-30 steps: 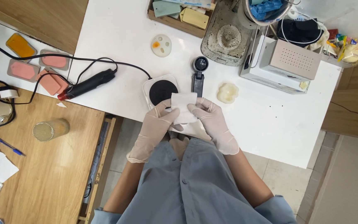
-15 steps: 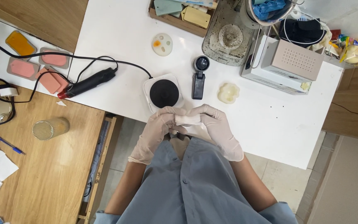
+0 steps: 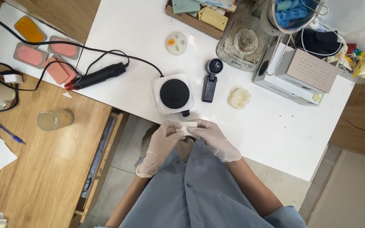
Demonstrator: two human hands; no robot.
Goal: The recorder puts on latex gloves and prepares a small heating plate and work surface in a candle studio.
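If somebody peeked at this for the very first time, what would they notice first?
Probably the two gloved hands, left hand and right hand, pinching a small white piece together at the near edge of the white table. Just beyond them sits a small white hotplate with a round black top. To its left lies a black and red heat tool with a long cord.

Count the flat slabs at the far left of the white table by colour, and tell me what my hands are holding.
Pink slabs: 3
Orange slabs: 1
Total: 4
Left hand and right hand hold one small white piece.
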